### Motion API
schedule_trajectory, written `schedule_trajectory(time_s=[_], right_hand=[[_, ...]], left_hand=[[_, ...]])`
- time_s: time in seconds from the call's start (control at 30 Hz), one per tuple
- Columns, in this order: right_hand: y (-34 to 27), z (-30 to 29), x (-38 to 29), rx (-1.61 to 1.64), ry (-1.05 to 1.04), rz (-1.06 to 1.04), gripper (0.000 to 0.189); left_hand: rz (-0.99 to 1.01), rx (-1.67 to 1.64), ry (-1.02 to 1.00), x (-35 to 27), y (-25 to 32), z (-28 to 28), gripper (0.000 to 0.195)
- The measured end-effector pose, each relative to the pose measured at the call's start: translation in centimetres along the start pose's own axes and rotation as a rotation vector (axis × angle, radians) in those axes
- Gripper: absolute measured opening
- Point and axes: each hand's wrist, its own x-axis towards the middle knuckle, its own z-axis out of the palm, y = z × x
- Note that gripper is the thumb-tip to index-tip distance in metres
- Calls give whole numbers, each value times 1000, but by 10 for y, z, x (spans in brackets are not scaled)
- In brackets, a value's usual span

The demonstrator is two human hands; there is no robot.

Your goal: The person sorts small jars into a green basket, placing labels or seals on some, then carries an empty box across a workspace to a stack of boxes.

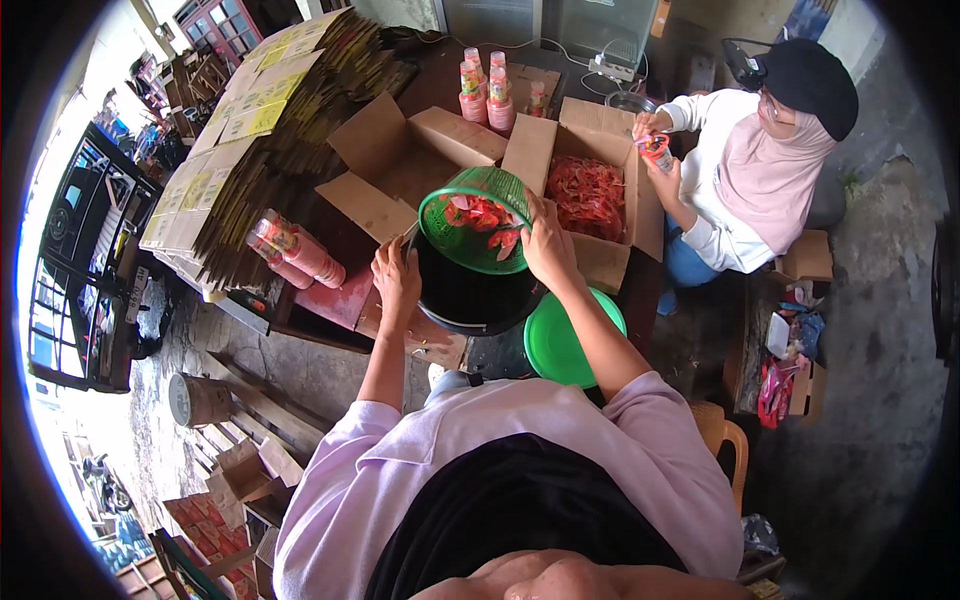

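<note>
My right hand (550, 244) grips the right rim of a green plastic basket (469, 251), which is tilted over a black bucket (480, 304). Small red plastic packets (480, 214) lie inside the basket. My left hand (396, 274) holds the left rim of the bucket. The bucket's inside is dark, so its contents cannot be made out. A bright green plastic basin (574, 341) sits to the right of the bucket, partly under my right forearm.
Behind the bucket stand an open cardboard box (420, 172) and another box full of red packets (589, 199). Stacked cups (487, 97) and more cups (300, 251) flank them. Flattened cartons (247, 127) pile up left. At right, a seated person (757, 172) holds a cup.
</note>
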Motion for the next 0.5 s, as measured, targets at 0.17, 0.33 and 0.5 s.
schedule_trajectory(time_s=[0.17, 0.33, 0.5], right_hand=[[3, 19, -18, -245, 30, -169, 78], [15, 53, -32, -436, 28, -257, 77], [25, 82, -27, -476, -68, -273, 67]], left_hand=[[-23, 101, 52, -14, -3, 9, 47], [-73, 114, 35, -19, -2, 9, 46], [-93, 102, 2, -18, -2, 11, 42]])
